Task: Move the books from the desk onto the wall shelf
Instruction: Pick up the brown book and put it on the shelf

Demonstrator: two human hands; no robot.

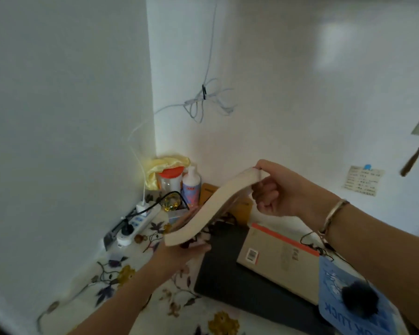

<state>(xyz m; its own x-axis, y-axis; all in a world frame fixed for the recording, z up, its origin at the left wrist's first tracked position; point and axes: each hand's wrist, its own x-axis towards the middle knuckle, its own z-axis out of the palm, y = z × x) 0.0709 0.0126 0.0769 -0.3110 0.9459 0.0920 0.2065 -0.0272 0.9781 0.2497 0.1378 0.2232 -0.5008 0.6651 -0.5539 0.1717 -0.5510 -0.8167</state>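
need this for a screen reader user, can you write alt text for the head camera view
Two bare hands hold a thick cream-paged book tilted above a floral-cloth desk, the right hand gripping its upper end and the left hand supporting its lower end. Another book lies on a dark laptop; bottles and a power strip sit in the corner.

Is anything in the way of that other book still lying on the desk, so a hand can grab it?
Nothing lies on top of the tan book; its cover is bare. But both the left hand and the right hand are busy holding the bent book in the air. The wall shelf is not in view.
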